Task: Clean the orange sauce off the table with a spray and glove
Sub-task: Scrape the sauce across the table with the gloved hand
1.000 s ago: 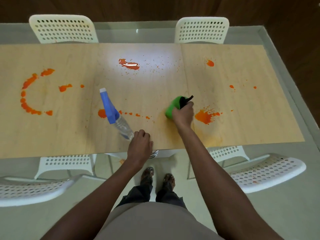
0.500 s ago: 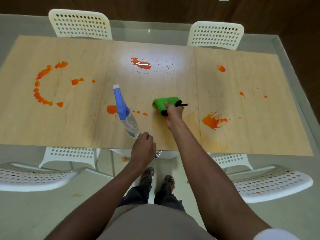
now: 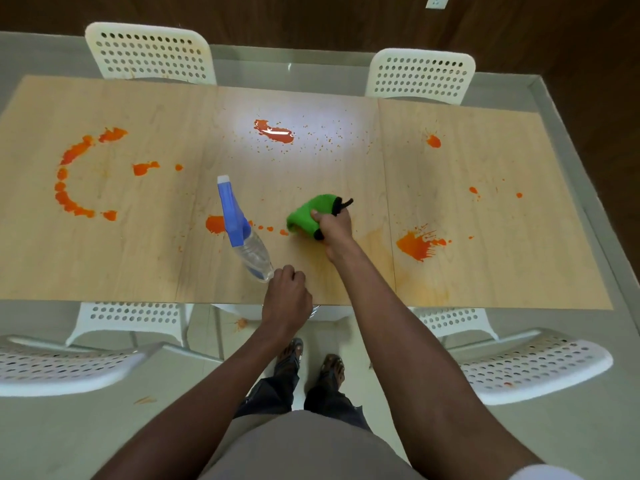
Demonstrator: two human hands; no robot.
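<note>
Pale wood table – right hand grips fuzzy green glove; left hand clenched by clear spray bottle.

A clear spray bottle with a blue trigger head stands near the counter's front edge. A bunched green glove, black-trimmed, sits beside it on the wood. Orange sauce lies in splashes, an arc and droplets across the surface.
</note>
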